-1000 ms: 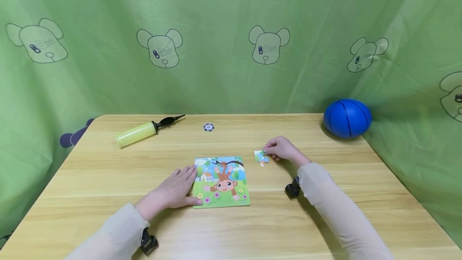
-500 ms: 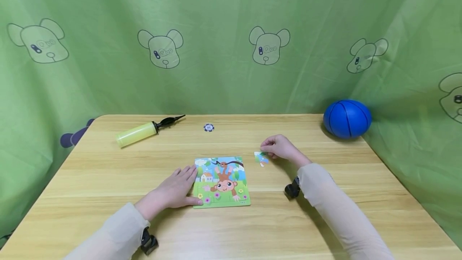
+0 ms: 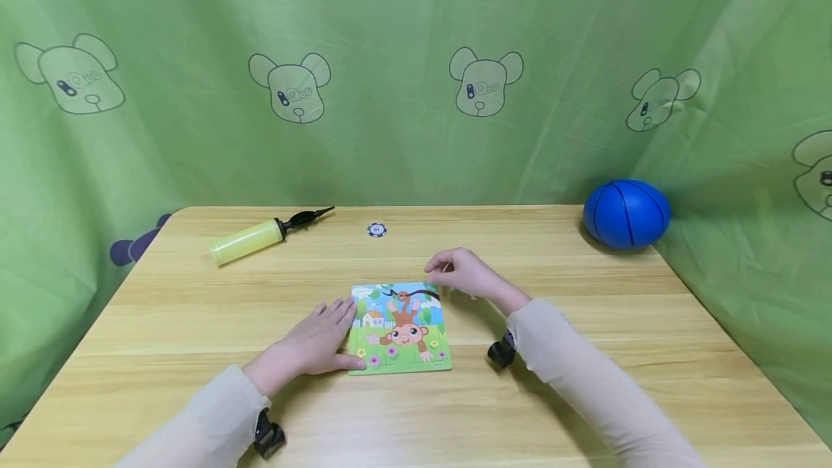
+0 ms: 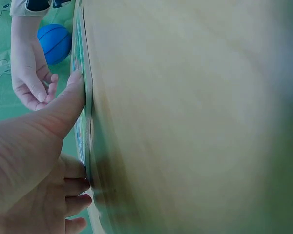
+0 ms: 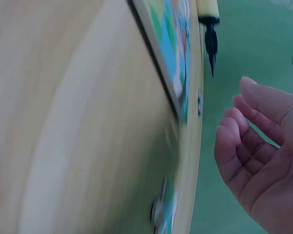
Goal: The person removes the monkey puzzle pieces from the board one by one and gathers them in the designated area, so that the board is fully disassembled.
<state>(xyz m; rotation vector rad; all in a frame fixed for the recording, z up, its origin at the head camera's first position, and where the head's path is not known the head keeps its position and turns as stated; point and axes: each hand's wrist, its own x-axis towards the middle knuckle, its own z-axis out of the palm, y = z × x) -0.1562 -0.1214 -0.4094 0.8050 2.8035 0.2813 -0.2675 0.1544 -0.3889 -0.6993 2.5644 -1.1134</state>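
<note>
A square monkey jigsaw puzzle (image 3: pixel 404 334) lies flat on the table. My left hand (image 3: pixel 316 338) rests at its left side, thumb on the near corner and straight fingers along the edge; the left wrist view shows the thumb (image 4: pixel 71 100) on the board's rim. Over the far right corner of the puzzle is my right hand (image 3: pixel 464 273), fingers loosely bent. Nothing shows between its thumb and fingers (image 5: pixel 232 141) in the right wrist view. Loose puzzle pieces (image 5: pixel 166 209) lie on the table below that hand, mostly hidden by it in the head view.
A yellow hand pump (image 3: pixel 250 240) with a black nozzle lies at the back left. Near it is a round chip (image 3: pixel 376 230). A blue ball (image 3: pixel 626 214) stands at the back right corner, and a green curtain (image 3: pixel 390 150) hangs behind the wooden table (image 3: pixel 195 338).
My right hand has moved left from the loose pieces to the puzzle's far right corner, leaving pieces behind on the table. The left hand has stayed in place.
</note>
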